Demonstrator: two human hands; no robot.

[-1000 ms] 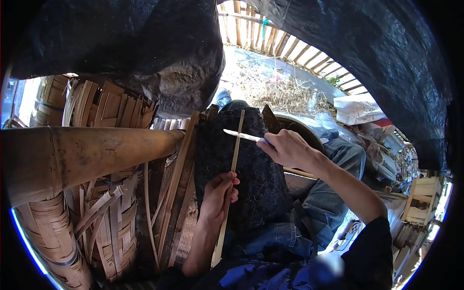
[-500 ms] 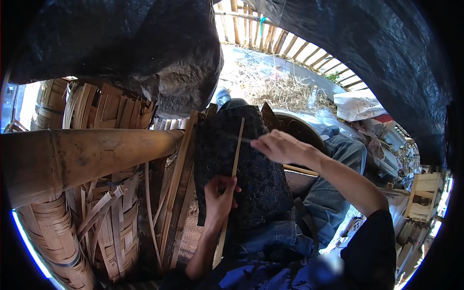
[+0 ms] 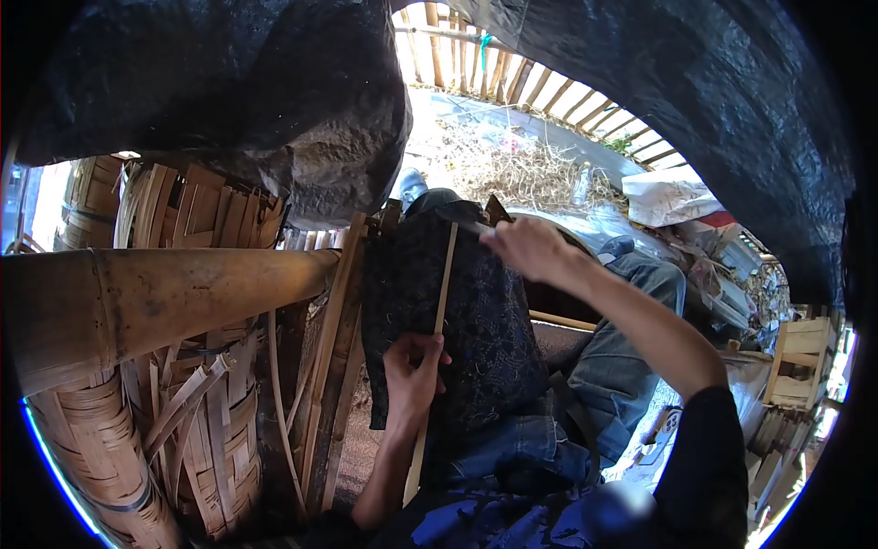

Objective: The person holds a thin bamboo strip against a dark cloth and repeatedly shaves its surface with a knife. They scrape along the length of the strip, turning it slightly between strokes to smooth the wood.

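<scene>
Head view: what do we have in our left hand point(image 3: 413, 368)?

We have a strip point(image 3: 445, 285), long, thin and pale; our thumb and fingers are pinched together on it, with no gap that we can see.

And where does it lie?

It runs above the dark patterned cloth point(image 3: 489, 329) that covers our lap; its upper end points away from us; its lower part passes beside our left forearm, toward our body.

What of our right hand point(image 3: 532, 249)?

We have it closed around a knife point(image 3: 472, 226); hand and blade are blurred, and the handle is hidden in our grip; the blade is near the upper end of the strip, though we cannot tell whether the two touch.

What else is about us?

To our left, a thick bamboo pole point(image 3: 201, 284), with a woven basket point(image 3: 102, 444) below it; ahead, dry straw point(image 3: 517, 165), with a clear bottle point(image 3: 581, 186) beside it.
</scene>
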